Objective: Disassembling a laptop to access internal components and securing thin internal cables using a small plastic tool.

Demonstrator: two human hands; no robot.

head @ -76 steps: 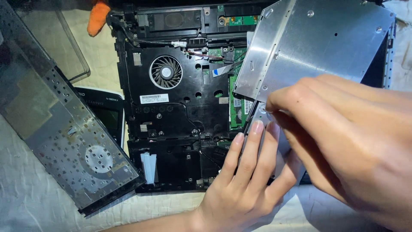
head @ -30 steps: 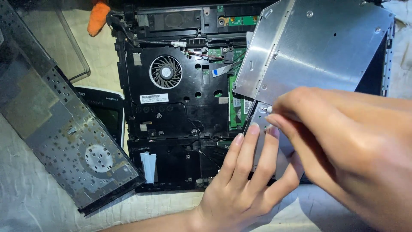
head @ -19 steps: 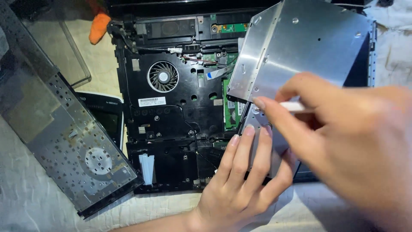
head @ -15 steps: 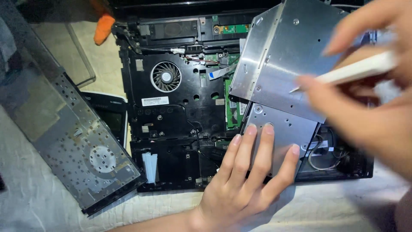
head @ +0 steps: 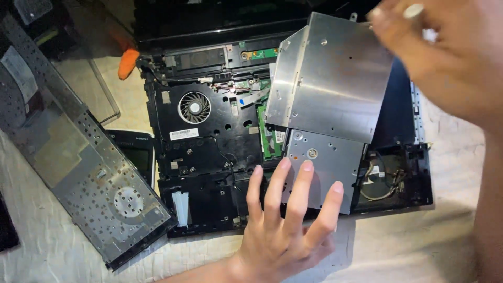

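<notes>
A dismantled black laptop base (head: 209, 157) lies open, showing a round cooling fan (head: 194, 107) and a green circuit board (head: 269, 140). A silver optical drive (head: 331, 84) rests tilted across its right half. My left hand (head: 283, 225) lies flat with spread fingers on the drive's lower silver tray (head: 325, 162) and the laptop's front edge. My right hand (head: 445, 57) is raised at the upper right, blurred, pinching a small white rod-shaped tool (head: 414, 10) above the drive.
A removed keyboard panel (head: 84, 167), underside up, lies at the left. A clear plastic tray (head: 84, 84) sits behind it beside an orange-handled tool (head: 127, 63). A small dark device with a screen (head: 133, 154) lies next to the laptop. Everything rests on a white textured cloth (head: 419, 246).
My right hand has lifted off the drive's lower corner with the white tool and risen to the upper right. My left hand has stayed flat on the tray.
</notes>
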